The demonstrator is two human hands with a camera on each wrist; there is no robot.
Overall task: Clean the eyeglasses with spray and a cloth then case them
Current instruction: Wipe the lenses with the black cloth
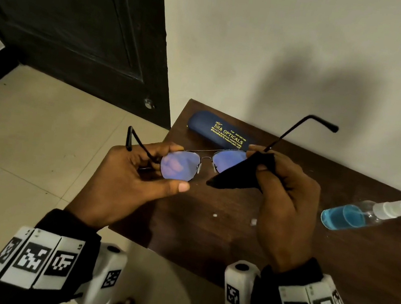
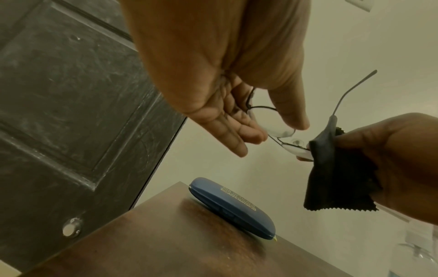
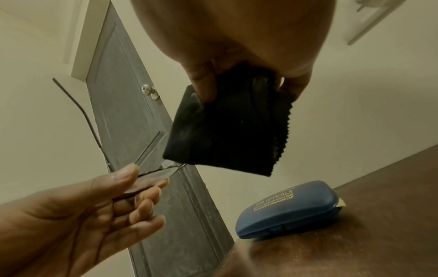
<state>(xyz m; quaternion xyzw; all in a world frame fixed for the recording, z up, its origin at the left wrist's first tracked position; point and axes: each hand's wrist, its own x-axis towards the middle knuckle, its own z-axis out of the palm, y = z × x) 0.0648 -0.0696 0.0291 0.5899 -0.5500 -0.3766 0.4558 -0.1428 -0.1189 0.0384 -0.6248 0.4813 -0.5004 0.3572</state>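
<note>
The thin-framed eyeglasses [image 1: 206, 158] are held above the brown table [image 1: 206, 239] with both temples unfolded. My left hand [image 1: 174, 168] pinches the left lens between thumb and fingers; the left wrist view shows that hand [image 2: 277, 129] at the rim. My right hand [image 1: 258, 158] pinches a black cloth [image 1: 234, 177] folded over the right lens, so most of that lens is hidden. In the right wrist view the cloth [image 3: 225, 140] hangs from my thumb and fingers. The blue case [image 1: 219, 131] lies closed at the table's far left corner. A clear spray bottle [image 1: 365, 213] of blue liquid lies on its side to the right.
A dark door [image 1: 71, 13] stands to the left, with a pale tiled floor [image 1: 23, 150] below it. The table backs against a white wall [image 1: 289, 47]. Two small white specks [image 1: 252, 222] lie on the tabletop near my right hand.
</note>
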